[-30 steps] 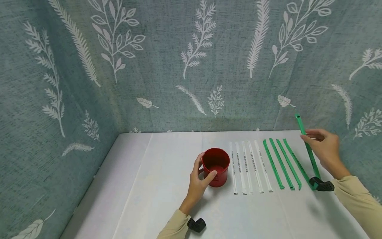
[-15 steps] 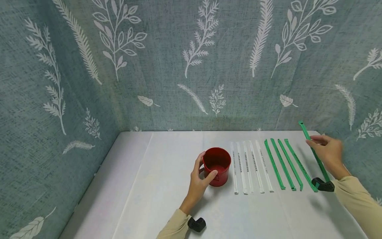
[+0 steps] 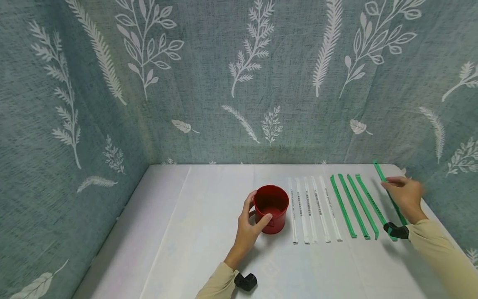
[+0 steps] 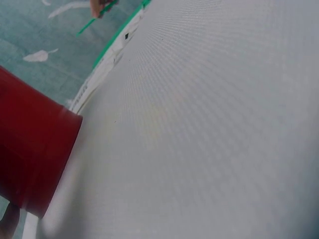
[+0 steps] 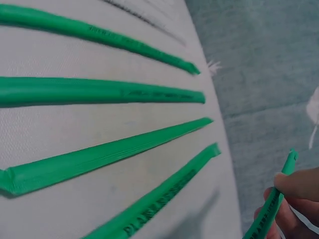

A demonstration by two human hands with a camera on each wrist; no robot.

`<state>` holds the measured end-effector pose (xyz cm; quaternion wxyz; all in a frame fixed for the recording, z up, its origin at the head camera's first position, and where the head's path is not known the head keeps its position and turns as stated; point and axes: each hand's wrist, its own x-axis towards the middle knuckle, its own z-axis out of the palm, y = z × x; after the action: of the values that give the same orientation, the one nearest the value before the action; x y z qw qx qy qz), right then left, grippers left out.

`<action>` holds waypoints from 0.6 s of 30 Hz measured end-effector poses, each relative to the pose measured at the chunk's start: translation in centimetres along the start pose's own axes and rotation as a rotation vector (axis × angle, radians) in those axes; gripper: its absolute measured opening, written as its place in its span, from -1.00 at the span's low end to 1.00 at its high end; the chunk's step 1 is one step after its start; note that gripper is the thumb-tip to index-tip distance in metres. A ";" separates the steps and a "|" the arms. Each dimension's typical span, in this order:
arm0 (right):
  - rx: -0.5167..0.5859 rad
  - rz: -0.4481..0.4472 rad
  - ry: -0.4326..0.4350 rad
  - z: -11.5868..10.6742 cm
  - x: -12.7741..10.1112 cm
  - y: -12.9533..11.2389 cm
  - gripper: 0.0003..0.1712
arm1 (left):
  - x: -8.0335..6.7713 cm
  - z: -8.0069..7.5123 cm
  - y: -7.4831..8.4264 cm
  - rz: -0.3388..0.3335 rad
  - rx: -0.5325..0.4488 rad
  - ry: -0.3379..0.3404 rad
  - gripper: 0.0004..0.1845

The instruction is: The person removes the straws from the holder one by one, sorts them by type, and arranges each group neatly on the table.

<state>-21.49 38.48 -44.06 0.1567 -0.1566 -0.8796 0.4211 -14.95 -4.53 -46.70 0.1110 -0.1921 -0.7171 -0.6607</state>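
a green wrapped straw (image 3: 388, 192) is being pinched between thumb and fingertips of the right hand (image 3: 403, 195), out at the far right of the tabletop (image 3: 209, 245), with its far end lifted and its near end hidden behind the wrist. it is sitting just right of four more green straws (image 3: 356, 205) lying in a row, with five white wrapped straws (image 3: 311, 209) to their left. the red cup (image 3: 271, 208) is being gripped round its wall by the curled fingers and thumb of the left hand (image 3: 251, 224), left of the white straws. the held straw is being judged as very light, thin and bendable, with a smooth paper sleeve likely to slip or crease under pressure. a gentle pinch near the middle is probably suiting it best, since an end grip is letting it droop. the cup is looking rigid and steady.
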 end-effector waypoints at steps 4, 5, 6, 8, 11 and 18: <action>-0.041 0.031 0.005 0.4 0.1 0.8 -0.55 | 0.0 0.3 0.1 0.003 0.000 -0.005 -0.29; -0.053 0.031 0.005 0.4 0.1 1.0 -0.56 | 0.0 0.4 0.0 0.005 -0.001 -0.007 -0.29; -0.083 0.033 0.006 0.5 0.0 1.2 -0.57 | 0.0 0.4 0.0 0.008 -0.005 -0.009 -0.29; -0.120 0.013 0.019 0.8 -0.1 1.7 -0.61 | 0.0 0.5 0.0 0.015 -0.002 -0.012 -0.29; -0.151 -0.031 0.053 1.2 -0.3 2.8 -0.66 | -0.2 0.5 0.1 0.020 -0.001 -0.017 -0.29; -0.199 -0.087 0.062 1.7 -0.5 4.3 -0.68 | -0.2 0.7 0.4 0.020 -0.009 -0.017 -0.29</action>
<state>-21.11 39.67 -48.53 0.1859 -0.1462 -0.9176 0.3194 -14.56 -3.86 -46.50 0.1106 -0.2053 -0.7133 -0.6610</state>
